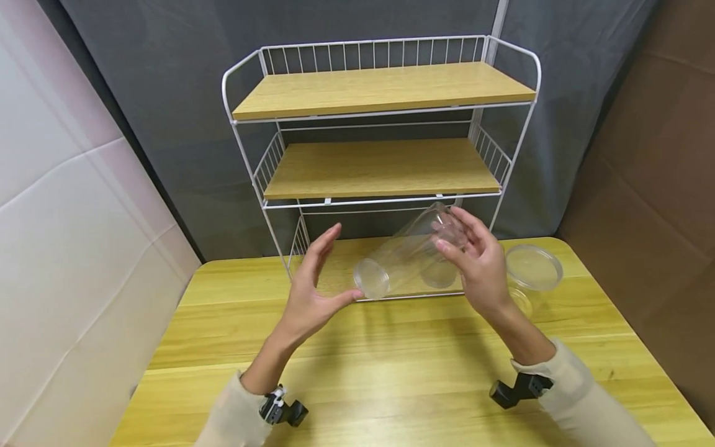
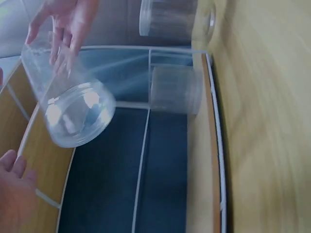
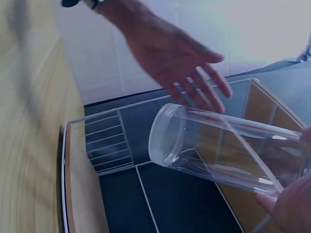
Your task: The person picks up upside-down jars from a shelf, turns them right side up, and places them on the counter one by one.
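Note:
A clear cylindrical jar (image 1: pixel 403 253) is tilted in front of the shelf rack, its rimmed end (image 3: pixel 165 133) down to the left. My right hand (image 1: pixel 481 267) grips the other end, thumb on the near side. Beside the rimmed end my left hand (image 1: pixel 310 298) is spread, thumb and fingers wide apart. Its thumb tip lies close to the rim in the head view; whether it touches I cannot tell. Another clear jar (image 2: pixel 175 90) stands on the bottom shelf, partly behind the held one in the head view.
The white wire rack (image 1: pixel 385 200) has wooden shelves, the middle one (image 1: pixel 380 167) just above the held jar. A further clear jar (image 1: pixel 533 268) stands on the wooden table (image 1: pixel 391 372) right of the rack. Side panels flank the table; a grey curtain (image 1: pixel 167 124) hangs behind.

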`<action>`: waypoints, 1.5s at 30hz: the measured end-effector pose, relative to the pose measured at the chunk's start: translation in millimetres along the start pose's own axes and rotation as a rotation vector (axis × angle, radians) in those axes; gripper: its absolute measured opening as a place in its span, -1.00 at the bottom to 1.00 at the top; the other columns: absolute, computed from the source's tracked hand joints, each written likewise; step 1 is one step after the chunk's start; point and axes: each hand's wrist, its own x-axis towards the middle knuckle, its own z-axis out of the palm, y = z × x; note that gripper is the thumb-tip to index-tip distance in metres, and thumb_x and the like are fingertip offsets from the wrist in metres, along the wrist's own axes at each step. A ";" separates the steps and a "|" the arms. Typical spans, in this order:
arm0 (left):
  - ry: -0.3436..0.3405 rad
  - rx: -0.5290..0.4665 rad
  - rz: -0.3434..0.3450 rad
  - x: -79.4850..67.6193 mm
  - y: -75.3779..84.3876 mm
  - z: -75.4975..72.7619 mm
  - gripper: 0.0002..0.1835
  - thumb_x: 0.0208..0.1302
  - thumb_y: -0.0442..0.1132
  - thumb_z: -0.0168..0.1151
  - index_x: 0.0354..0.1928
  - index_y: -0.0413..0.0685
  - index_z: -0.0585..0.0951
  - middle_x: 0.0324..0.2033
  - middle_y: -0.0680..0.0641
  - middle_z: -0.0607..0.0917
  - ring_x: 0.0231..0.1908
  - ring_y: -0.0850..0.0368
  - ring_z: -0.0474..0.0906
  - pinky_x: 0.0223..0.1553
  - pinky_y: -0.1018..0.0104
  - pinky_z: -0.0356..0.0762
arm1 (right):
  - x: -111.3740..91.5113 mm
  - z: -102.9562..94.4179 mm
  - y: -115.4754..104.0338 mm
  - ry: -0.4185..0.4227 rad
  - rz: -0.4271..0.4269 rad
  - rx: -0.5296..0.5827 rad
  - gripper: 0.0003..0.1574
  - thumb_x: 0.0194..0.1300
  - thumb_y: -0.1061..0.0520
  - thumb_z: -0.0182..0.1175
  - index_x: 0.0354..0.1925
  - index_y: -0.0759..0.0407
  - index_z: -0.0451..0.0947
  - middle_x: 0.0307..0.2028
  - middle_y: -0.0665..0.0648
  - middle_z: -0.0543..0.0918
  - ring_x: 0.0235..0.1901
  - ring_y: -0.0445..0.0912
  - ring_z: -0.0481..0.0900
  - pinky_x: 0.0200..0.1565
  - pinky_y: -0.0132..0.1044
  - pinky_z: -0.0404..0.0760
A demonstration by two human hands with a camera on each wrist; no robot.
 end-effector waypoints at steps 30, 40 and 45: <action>0.114 -0.408 -0.217 2.4 -0.6 27.0 -0.04 0.01 -0.67 0.47 0.50 -0.42 0.28 0.40 -0.25 0.46 0.38 -0.03 0.46 0.41 0.14 0.49 | -12.8 -14.6 6.4 0.000 0.166 0.143 -0.35 0.64 0.25 -0.04 0.55 0.43 0.14 0.22 0.15 0.64 0.28 -0.04 0.62 0.29 -0.08 0.63; 0.107 -0.405 -0.110 16.2 10.1 4.2 -0.06 -0.03 -0.70 0.42 0.48 -0.46 0.31 0.36 -0.46 0.42 0.37 -0.08 0.48 0.35 0.13 0.57 | -8.5 -29.9 2.7 -0.162 0.114 -0.310 -0.29 0.55 0.31 0.11 0.56 0.42 0.20 0.38 0.32 0.52 0.28 -0.15 0.56 0.30 -0.41 0.56; 0.087 -0.328 -0.099 20.5 15.6 -5.8 -0.04 -0.07 -0.77 0.40 0.49 -0.38 0.37 0.31 -0.28 0.49 0.29 -0.07 0.49 0.25 0.25 0.64 | -5.3 -37.3 -6.4 -0.137 -0.012 -0.523 -0.20 0.45 0.36 0.27 0.55 0.34 0.26 0.39 0.38 0.51 0.29 -0.15 0.55 0.28 -0.46 0.56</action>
